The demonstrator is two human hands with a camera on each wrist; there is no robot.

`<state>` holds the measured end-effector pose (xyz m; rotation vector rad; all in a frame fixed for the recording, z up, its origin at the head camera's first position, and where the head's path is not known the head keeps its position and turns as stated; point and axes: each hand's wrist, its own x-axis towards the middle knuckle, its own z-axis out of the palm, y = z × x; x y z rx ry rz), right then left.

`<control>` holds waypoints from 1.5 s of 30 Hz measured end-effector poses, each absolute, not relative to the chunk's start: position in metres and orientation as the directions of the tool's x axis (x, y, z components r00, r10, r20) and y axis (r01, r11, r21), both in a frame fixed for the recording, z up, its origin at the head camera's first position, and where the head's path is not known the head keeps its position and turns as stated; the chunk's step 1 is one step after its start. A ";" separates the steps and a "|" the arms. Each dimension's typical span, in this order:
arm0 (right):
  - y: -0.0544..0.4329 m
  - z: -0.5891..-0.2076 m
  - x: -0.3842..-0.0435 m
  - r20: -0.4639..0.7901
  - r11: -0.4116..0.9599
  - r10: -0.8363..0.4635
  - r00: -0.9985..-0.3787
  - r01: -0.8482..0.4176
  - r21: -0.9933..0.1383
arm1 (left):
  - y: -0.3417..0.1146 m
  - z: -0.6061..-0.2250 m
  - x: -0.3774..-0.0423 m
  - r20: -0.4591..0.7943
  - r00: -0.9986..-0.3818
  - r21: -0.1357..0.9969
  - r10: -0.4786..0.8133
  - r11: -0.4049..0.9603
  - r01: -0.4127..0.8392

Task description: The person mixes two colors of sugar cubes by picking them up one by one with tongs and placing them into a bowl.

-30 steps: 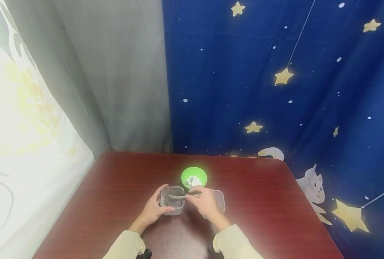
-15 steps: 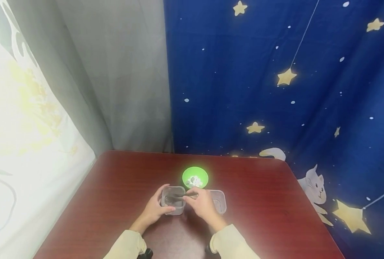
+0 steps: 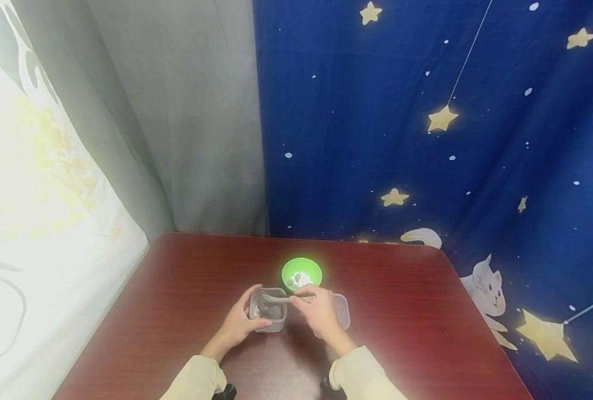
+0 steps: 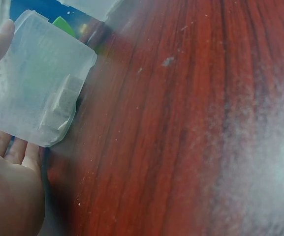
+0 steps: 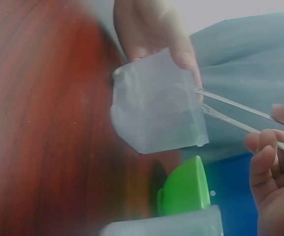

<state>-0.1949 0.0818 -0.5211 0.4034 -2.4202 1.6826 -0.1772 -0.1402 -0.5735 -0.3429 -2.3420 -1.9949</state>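
My left hand (image 3: pixel 236 322) grips a clear plastic container (image 3: pixel 275 327) on the table, thumb at its near rim and fingers round its outer side. Pale cube-like pieces (image 4: pixel 60 105) show through its wall in the left wrist view. My right hand (image 3: pixel 321 314) pinches metal tongs (image 5: pixel 237 123) between thumb and fingers. Their perforated tips (image 5: pixel 204 109) are apart, at the container's mouth; I see nothing between them. Just beyond the hands stands a green bowl (image 3: pixel 296 265) with several white and greyish pieces (image 3: pixel 300 279) in it.
A second clear container (image 3: pixel 344 311) stands right of the first, partly hidden by my right hand. The red-brown table (image 3: pixel 401 311) extends to both sides. Grey curtain (image 3: pixel 206 139) and blue star-patterned curtain (image 3: pixel 336 139) hang behind it.
The tongs' tips have shifted from lower inside the container up towards its far rim, and my right hand has tilted slightly. My left hand and the container stay in place.
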 end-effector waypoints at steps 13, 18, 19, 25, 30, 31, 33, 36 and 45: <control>0.100 -0.492 -0.193 0.269 0.360 -0.021 -0.963 -0.259 -0.896 | -0.138 -0.558 -0.171 0.166 -0.977 0.976 0.131 0.117 0.182; 0.107 -0.487 -0.200 0.370 0.329 0.014 -0.929 -0.345 -0.879 | -0.140 -0.558 -0.174 0.142 -0.978 0.984 0.155 0.089 0.157; 0.108 -0.487 -0.201 0.383 0.335 0.024 -0.923 -0.354 -0.873 | -0.141 -0.558 -0.175 0.140 -0.977 0.984 0.161 0.085 0.155; 0.117 -0.482 -0.208 0.392 0.278 0.065 -0.918 -0.361 -0.890 | -0.143 -0.556 -0.178 0.144 -0.974 0.984 0.174 0.082 0.160; 0.122 -0.478 -0.212 0.361 0.220 0.095 -0.928 -0.335 -0.916 | -0.144 -0.554 -0.179 0.153 -0.973 0.979 0.174 0.106 0.173; 0.124 -0.477 -0.212 0.353 0.217 0.099 -0.930 -0.326 -0.920 | -0.144 -0.553 -0.179 0.153 -0.973 0.979 0.173 0.110 0.173; 0.126 -0.475 -0.212 0.338 0.210 0.105 -0.935 -0.311 -0.927 | -0.144 -0.552 -0.177 0.152 -0.973 0.978 0.172 0.117 0.174; 0.130 -0.470 -0.211 0.316 0.208 0.120 -0.941 -0.287 -0.935 | -0.143 -0.551 -0.176 0.152 -0.974 0.976 0.166 0.130 0.174; 0.139 -0.436 -0.194 0.351 0.243 0.145 -0.925 -0.311 -0.919 | -0.142 -0.579 -0.185 0.176 -0.976 0.972 0.131 0.135 0.193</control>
